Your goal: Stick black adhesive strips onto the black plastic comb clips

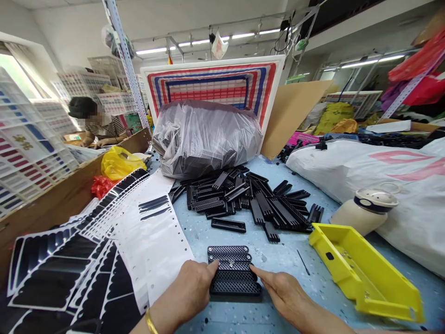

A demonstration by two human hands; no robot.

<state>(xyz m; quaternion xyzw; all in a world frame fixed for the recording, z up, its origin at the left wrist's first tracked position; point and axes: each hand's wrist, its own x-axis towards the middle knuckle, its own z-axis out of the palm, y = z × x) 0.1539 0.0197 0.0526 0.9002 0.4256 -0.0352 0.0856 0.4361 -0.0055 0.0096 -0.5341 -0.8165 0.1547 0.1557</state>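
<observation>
Several black perforated strips point(234, 277) lie side by side in a block in front of me, with small silvery screws point(231, 263) on top. My left hand point(196, 283) is curled at the block's left side, its extended fingertip on a middle strip. From the right, my right hand point(281, 287) reaches the opposite end of that strip with its fingertips, the other fingers folded. Anything under or between either set of fingertips is too small or hidden to make out. Beyond the block lies a loose heap of black plastic pieces point(274, 208).
A yellow bin point(368, 273) with small bits inside stands at the right, near a thin dark rod point(303, 262) and a cream bottle point(359, 213). Black sticker sheets point(52, 273) spread leftward. A filled plastic bag point(208, 134) sits behind. Another person point(100, 125) works far left.
</observation>
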